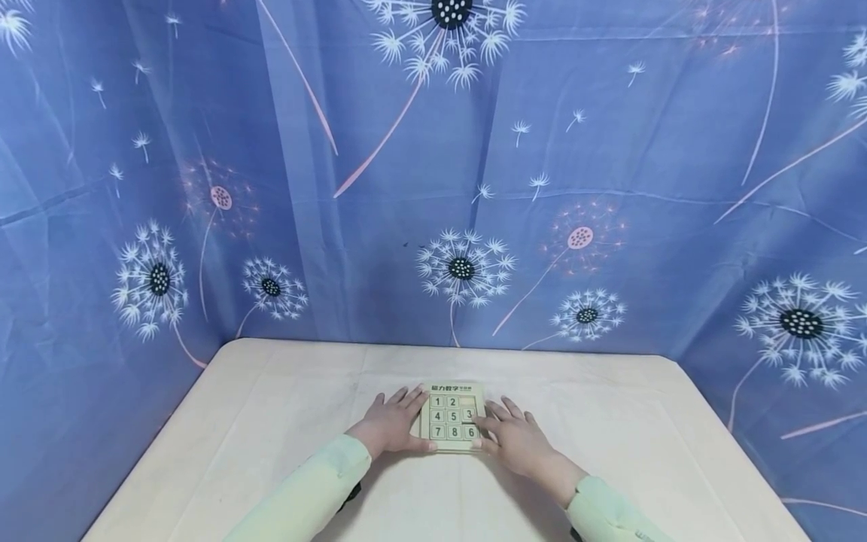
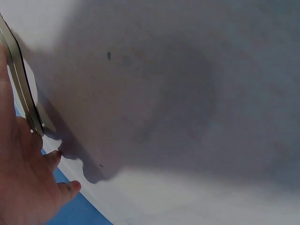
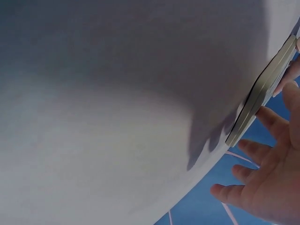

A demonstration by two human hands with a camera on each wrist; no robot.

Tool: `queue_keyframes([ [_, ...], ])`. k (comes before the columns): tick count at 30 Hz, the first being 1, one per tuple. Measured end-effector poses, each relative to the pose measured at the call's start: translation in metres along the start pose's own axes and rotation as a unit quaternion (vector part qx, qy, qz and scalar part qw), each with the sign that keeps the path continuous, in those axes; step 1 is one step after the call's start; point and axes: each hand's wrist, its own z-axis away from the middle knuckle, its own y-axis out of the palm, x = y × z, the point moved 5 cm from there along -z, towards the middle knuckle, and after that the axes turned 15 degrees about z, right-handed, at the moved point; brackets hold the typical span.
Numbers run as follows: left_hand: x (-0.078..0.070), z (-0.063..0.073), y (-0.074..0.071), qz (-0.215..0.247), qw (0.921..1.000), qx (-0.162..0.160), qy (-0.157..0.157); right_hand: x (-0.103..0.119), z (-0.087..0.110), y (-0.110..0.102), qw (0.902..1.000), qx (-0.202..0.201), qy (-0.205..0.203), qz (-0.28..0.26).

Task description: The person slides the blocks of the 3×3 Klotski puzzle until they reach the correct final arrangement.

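A pale green number slide puzzle [image 1: 452, 446] lies on the table with dark-numbered tiles in its frame. The top row shows 1 and 2 with a bare slot at the right. Below that slot, the 3 tile [image 1: 469, 414] sits slightly higher than the 5 beside it, and the bottom row reads 7, 8, 6. My left hand [image 1: 389, 423] holds the puzzle's left side, thumb at the lower corner and index finger near the upper one. At the right side, my right hand [image 1: 518, 443] touches the 3 tile with a fingertip, its thumb by the lower right corner and other fingers spread.
A cream-coloured table [image 1: 305, 391] carries the puzzle near its middle. Behind and at both sides hangs a blue curtain [image 1: 379, 248] printed with dandelions. Both wrist views show the puzzle's edge and the hands' shadows on the tabletop.
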Motion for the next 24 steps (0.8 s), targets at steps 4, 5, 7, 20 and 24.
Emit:
queue_keyframes([
  [4,-0.0007,0.0004,-0.0009,-0.002,1.0,0.001,0.001,0.0001,0.0011,-0.0005,0.9999,0.008,0.011,-0.009],
  [5,-0.0008,0.0005,-0.001,-0.002,1.0,0.0,0.002,0.0004,0.0014,-0.0009,0.9999,0.007,0.011,-0.01],
  [7,-0.001,0.0004,-0.0013,-0.003,1.0,-0.002,0.003,0.0009,0.0019,-0.0018,0.9998,0.006,0.013,-0.011],
  [20,-0.0032,0.0023,-0.0029,-0.001,0.9999,-0.005,0.008,0.0016,-0.0008,-0.002,0.9997,0.007,0.023,-0.005],
  [24,-0.0033,0.0018,-0.0029,-0.003,1.0,-0.005,0.007,0.0015,-0.0014,-0.0025,0.9996,0.007,0.026,-0.003],
])
